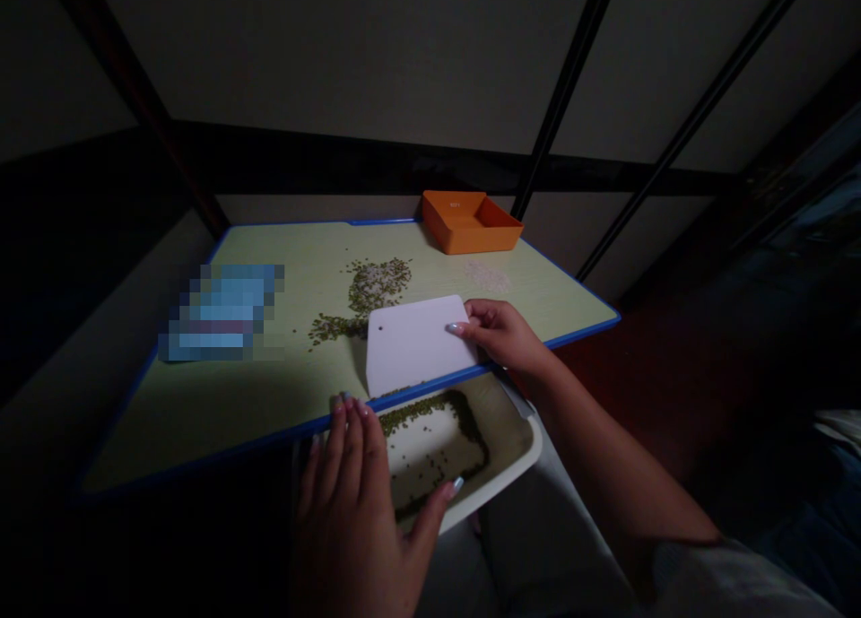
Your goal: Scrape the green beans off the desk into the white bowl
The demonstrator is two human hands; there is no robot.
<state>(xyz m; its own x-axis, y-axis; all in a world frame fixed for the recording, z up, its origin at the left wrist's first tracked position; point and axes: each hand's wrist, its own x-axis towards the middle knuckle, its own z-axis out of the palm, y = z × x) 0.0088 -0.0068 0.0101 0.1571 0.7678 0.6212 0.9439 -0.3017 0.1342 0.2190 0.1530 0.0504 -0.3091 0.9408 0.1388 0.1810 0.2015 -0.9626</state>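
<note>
My right hand [501, 335] grips a flat white plastic scraper [421, 344] by its right side, thumb on the near face. The scraper stands tilted on the table close to its blue front edge; a small hole shows in its upper left corner. Behind it lies a heap of green beans [380, 282] mixed with pale grains. Under the table edge is a white tray [517, 448] with green beans [464, 421] along its sides. My left hand [356, 501] is over the tray's left part, fingers stretched toward the table edge, thumb apart, nothing visible in it.
On the pale green table [282, 246], an orange open box [481, 237] stands at the back right. A small patch of pale grains [489, 277] lies in front of it. A blurred blue item [229, 309] is on the left. Panelled doors [363, 53] rise behind.
</note>
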